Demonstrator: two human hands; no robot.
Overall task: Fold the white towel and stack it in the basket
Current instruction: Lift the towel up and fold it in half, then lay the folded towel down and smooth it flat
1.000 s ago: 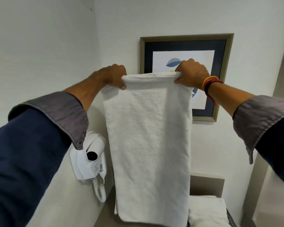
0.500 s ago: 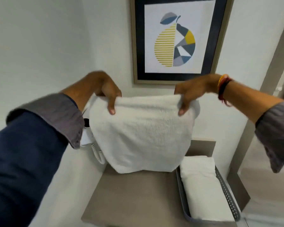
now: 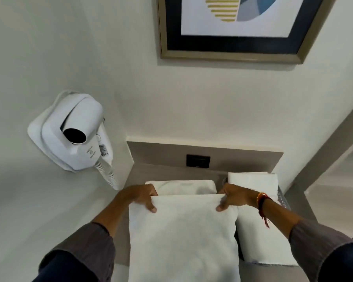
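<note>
The white towel (image 3: pixel 183 237) lies on the grey counter (image 3: pixel 171 171) in front of me, its upper layer doubled over toward me while a strip of the lower layer shows beyond it. My left hand (image 3: pixel 140 197) pinches the left corner of the upper layer's far edge. My right hand (image 3: pixel 233 197) pinches the right corner of that edge. To the right stands the grey mesh basket (image 3: pixel 283 200), with a folded white towel (image 3: pixel 259 220) lying inside it.
A white hair dryer (image 3: pixel 75 133) hangs in its holder on the left wall, its coiled cord reaching down to the counter. A black socket (image 3: pixel 198 161) sits in the counter's back panel. A framed picture (image 3: pixel 238 27) hangs on the wall above.
The towel hung full length from both hands at chest height. It has come down onto the counter, folded in half, and my hands have lowered with it. The view has tilted down.
</note>
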